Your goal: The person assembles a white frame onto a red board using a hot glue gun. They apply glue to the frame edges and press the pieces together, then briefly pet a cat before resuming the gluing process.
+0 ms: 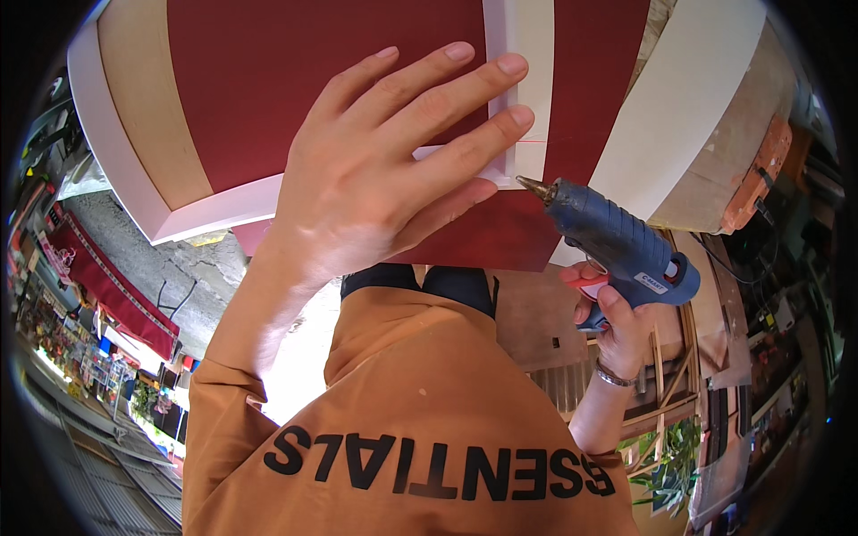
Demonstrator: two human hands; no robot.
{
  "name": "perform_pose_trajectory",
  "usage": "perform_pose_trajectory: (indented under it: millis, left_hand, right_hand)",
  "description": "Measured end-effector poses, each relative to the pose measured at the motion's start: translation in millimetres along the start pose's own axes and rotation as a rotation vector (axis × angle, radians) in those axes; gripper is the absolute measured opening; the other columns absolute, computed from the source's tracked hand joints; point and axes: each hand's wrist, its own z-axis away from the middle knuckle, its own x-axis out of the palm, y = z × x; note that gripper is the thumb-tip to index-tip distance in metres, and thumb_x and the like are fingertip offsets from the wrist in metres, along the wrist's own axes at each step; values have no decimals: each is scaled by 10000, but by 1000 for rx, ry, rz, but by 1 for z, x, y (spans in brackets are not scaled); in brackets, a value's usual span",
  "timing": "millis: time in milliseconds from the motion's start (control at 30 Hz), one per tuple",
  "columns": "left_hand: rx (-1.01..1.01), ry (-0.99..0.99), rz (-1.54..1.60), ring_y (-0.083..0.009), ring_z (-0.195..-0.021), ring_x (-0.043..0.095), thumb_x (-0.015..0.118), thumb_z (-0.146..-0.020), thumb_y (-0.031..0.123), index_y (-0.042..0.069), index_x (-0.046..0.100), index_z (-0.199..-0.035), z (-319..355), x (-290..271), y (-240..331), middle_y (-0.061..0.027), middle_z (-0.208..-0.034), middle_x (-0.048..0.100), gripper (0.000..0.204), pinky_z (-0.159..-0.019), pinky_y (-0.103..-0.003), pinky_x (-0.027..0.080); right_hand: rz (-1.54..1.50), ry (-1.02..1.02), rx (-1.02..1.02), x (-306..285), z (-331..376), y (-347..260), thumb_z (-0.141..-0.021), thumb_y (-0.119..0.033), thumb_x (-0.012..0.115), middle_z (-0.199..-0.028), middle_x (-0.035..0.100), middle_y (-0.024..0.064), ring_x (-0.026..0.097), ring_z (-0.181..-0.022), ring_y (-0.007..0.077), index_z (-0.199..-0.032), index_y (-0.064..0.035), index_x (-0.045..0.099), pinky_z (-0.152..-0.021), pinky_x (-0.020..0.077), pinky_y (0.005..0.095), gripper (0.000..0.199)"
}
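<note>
Head view: right grip [620, 332] wraps the glue gun [617, 230]; spread, empty left grip [371, 170] partly hides the white frame [223, 205].

So my left hand [384, 161] is over the frame [219, 204], and right of that, the glue gun [617, 234] sits in my right hand [624, 335].
</note>
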Motion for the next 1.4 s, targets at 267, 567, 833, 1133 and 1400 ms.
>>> perform_pose_trajectory:
  millis: [267, 567, 833, 1133, 1400]
  left_hand:
    - [-2, -3, -20, -287, -1272, 607, 766, -757, 403, 248, 693, -1294, -1, 0, 0, -54, -1411, 623, 564, -1031, -453, 471]
    - [-1, -9, -10, -292, -1279, 603, 780, -739, 391, 244, 694, -1301, -2, -1, 0, -59, -1409, 625, 587, -1039, -455, 465]
    - [-10, -17, 1, -286, -1284, 601, 795, -721, 377, 244, 701, -1295, -2, -2, 1, -59, -1403, 630, 596, -1045, -452, 462]
    - [-7, 9, -5, -283, -1277, 607, 792, -724, 390, 237, 712, -1279, -2, 1, 1, -59, -1386, 642, 581, -1046, -445, 462]
    - [-5, 6, -9, -281, -1275, 609, 782, -747, 401, 231, 710, -1283, -2, 0, 1, -65, -1381, 644, 567, -1043, -445, 461]
  right_hand:
    - [-27, -65, -10, 0, -2, 3, -926, -156, 659, -1034, 697, 204, 736, -899, 276, -1134, 85, 612, -518, 568, 262, 322]
    - [-40, -86, 4, -1, -3, 7, -929, -152, 662, -1036, 691, 198, 737, -917, 287, -1125, 89, 608, -513, 572, 261, 315]
    - [-65, -83, 12, 1, -5, 9, -935, -173, 666, -1006, 684, 207, 732, -889, 280, -1099, 94, 613, -514, 570, 257, 318]
    - [-77, -41, 29, 3, -6, 11, -922, -210, 688, -944, 668, 195, 718, -828, 262, -1045, 86, 614, -492, 556, 256, 329]
    - [-92, -37, 28, 3, -8, 13, -907, -253, 718, -891, 648, 182, 698, -755, 232, -987, 69, 608, -465, 526, 245, 350]
